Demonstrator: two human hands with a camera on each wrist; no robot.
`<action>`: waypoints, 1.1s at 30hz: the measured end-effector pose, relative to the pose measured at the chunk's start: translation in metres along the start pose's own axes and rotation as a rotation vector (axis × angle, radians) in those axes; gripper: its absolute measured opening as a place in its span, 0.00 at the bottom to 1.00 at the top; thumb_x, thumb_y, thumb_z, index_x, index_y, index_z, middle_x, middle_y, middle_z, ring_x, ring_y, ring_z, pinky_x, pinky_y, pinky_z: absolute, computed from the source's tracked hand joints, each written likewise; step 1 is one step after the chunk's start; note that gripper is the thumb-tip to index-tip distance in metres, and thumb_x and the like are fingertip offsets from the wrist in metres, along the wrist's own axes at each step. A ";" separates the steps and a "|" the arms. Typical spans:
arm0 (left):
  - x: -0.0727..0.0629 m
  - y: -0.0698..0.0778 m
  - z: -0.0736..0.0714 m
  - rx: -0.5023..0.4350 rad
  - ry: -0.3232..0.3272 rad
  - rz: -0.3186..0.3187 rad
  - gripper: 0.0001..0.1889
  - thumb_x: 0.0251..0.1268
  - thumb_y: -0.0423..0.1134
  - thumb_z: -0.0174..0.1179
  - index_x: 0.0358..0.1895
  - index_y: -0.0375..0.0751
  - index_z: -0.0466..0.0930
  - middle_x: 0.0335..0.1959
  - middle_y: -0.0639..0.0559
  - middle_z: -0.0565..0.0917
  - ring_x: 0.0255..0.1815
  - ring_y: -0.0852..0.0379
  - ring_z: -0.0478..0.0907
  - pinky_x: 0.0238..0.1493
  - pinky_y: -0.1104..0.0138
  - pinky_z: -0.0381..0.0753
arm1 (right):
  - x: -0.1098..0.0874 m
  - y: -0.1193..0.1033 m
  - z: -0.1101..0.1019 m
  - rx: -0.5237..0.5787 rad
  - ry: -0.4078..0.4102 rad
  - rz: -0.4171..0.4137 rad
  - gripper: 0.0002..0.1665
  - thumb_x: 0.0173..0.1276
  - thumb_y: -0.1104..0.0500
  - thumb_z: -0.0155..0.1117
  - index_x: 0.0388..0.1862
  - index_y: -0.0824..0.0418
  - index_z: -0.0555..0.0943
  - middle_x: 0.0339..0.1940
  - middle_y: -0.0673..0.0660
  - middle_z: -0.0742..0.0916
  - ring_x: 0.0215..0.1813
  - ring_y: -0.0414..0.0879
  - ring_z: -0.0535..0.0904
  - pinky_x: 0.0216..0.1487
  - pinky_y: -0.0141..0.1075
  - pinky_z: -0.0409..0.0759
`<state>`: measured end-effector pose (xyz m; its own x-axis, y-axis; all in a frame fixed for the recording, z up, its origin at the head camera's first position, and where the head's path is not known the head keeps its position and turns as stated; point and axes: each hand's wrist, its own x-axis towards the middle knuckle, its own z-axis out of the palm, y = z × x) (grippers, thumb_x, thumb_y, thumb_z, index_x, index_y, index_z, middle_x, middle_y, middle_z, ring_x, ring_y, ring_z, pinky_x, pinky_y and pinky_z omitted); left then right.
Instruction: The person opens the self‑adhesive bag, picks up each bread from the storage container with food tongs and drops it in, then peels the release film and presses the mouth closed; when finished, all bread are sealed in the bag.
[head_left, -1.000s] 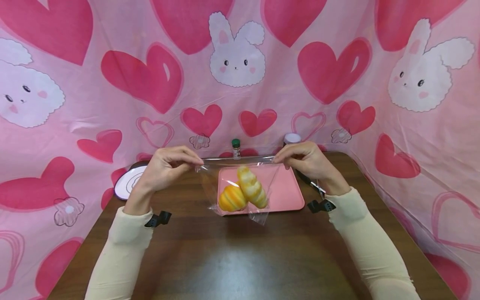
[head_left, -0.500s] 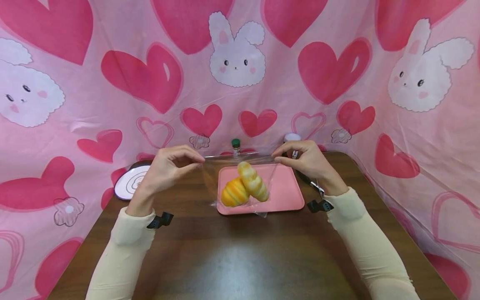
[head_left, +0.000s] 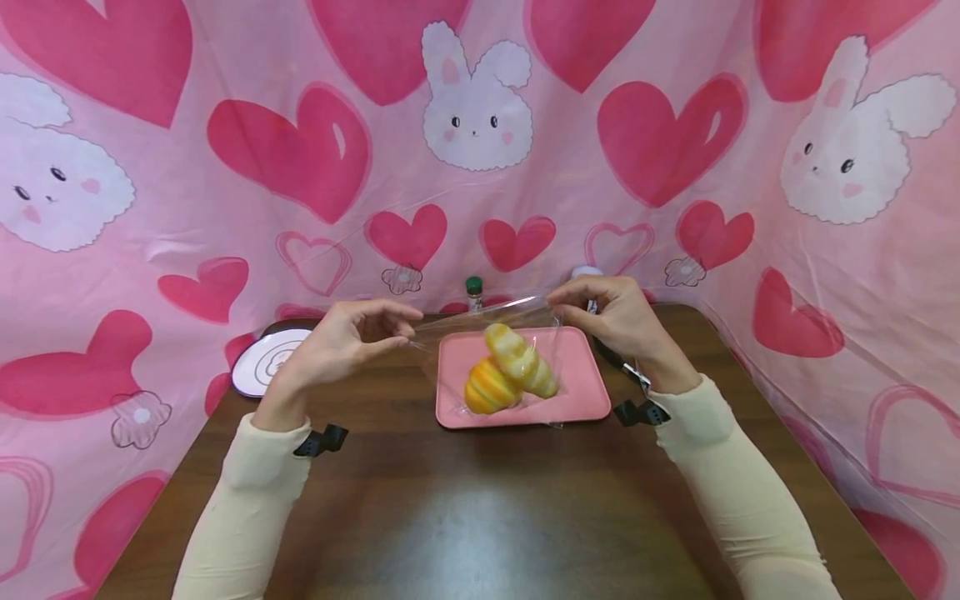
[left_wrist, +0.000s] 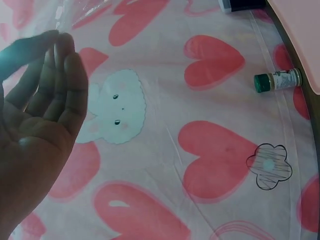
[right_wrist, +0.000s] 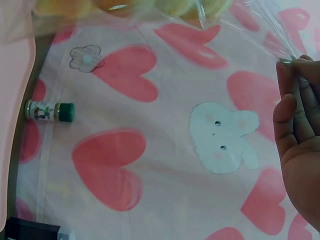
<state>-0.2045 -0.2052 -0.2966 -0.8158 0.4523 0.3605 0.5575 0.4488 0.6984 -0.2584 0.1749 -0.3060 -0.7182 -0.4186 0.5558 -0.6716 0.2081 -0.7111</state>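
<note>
A clear plastic bag [head_left: 480, 321] is stretched between both hands in the head view, its right corner a little higher than its left. Inside it are a plump orange-yellow bread roll [head_left: 489, 387] and a longer pale-yellow twisted bread [head_left: 522, 362], which leans across the roll. My left hand [head_left: 352, 337] holds the left top corner of the bag, thumb and fingertips close together in the left wrist view. With thumb and index finger, my right hand [head_left: 607, 312] pinches the other corner. The bag hangs in front of a pink tray [head_left: 581, 375], seen through the plastic.
On the wooden table [head_left: 465, 508], a small green-capped bottle [head_left: 474, 292] stands behind the tray. A white plate [head_left: 258, 367] lies at the left. A white-lidded jar [head_left: 585, 272] and a dark-handled utensil [head_left: 618, 358] are partly hidden by the right hand. Patterned pink cloth [head_left: 480, 192] hangs behind.
Both breads have shifted right inside the bag, and its lower edge has risen. The left hand moved slightly right, and the bag's top edge now slopes up toward the right hand.
</note>
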 end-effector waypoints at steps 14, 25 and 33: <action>0.025 0.015 0.044 0.128 -0.005 0.072 0.19 0.64 0.44 0.68 0.58 0.53 0.82 0.51 0.57 0.85 0.51 0.59 0.82 0.53 0.57 0.83 | 0.001 -0.010 0.001 -0.062 -0.073 -0.164 0.12 0.62 0.71 0.69 0.43 0.60 0.89 0.31 0.55 0.88 0.31 0.39 0.78 0.30 0.28 0.75; 0.049 0.038 0.088 0.169 0.008 0.056 0.15 0.64 0.53 0.66 0.48 0.52 0.85 0.39 0.60 0.84 0.40 0.60 0.79 0.44 0.63 0.83 | 0.000 -0.020 0.007 -0.097 -0.163 -0.244 0.15 0.61 0.73 0.69 0.44 0.59 0.88 0.36 0.54 0.91 0.30 0.37 0.75 0.27 0.29 0.74; 0.051 0.042 0.096 0.194 0.048 0.027 0.09 0.62 0.51 0.68 0.34 0.52 0.84 0.27 0.60 0.80 0.32 0.61 0.75 0.35 0.68 0.80 | -0.001 -0.028 0.011 -0.139 -0.210 -0.271 0.17 0.60 0.72 0.70 0.45 0.56 0.89 0.37 0.50 0.90 0.29 0.37 0.73 0.26 0.29 0.73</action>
<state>-0.2074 -0.0890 -0.3085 -0.8041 0.4306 0.4099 0.5945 0.5794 0.5576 -0.2375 0.1596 -0.2914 -0.4672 -0.6443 0.6055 -0.8612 0.1764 -0.4767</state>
